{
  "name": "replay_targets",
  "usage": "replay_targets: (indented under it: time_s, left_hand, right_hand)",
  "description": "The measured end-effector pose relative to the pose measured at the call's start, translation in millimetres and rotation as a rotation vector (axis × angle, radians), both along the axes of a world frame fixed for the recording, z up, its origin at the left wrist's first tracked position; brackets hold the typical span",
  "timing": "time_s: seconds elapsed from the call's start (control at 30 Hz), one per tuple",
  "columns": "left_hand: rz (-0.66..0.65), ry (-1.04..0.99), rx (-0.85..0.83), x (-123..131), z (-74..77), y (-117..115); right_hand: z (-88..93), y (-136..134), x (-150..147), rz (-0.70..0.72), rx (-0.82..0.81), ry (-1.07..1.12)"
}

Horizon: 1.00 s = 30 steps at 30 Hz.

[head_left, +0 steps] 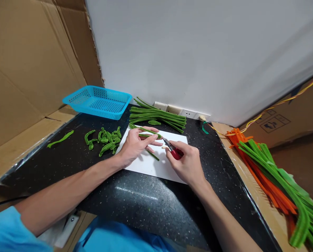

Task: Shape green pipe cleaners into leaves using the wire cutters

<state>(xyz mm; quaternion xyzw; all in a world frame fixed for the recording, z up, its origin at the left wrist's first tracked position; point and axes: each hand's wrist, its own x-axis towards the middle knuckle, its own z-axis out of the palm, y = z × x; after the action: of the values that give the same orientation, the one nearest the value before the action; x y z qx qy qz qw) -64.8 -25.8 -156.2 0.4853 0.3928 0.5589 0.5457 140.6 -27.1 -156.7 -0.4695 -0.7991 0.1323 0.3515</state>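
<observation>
Over a white sheet (151, 168), my left hand (137, 143) holds green fuzzy stems (153, 155) between its thumb and fingers. My right hand (186, 159) is closed around red-handled pliers (176, 152), whose metal jaws meet the end of the stem near my left fingertips. Behind the sheet lies a bundle of long green stems (156, 115), with a small looped green piece (154, 122) at its front edge. Several twisted green pieces (109, 138) sit left of the sheet. Whether the jaws are closed on the stem is too small to tell.
A blue perforated basket (101, 112) stands at the back left. One light green strip (61, 139) lies at the left. Orange stems (264, 178) and bright green stems (300, 217) rest on cardboard at the right. Wall sockets (188, 113) and a yellow cable (251, 120) are behind.
</observation>
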Motion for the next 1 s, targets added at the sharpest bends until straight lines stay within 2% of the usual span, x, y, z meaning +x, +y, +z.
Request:
replay_targets:
  time_s: [0.63, 1.0]
  left_hand:
    - [0.045, 0.126, 0.139, 2.2, -4.3, 0.5]
    - [0.036, 0.133, 0.115, 3.2, -3.9, 0.5]
  right_hand:
    - [3.0, -1.2, 0.1, -0.017, 0.006, -0.114]
    - [2.5, -0.2, 2.0, 0.004, -0.01, -0.119]
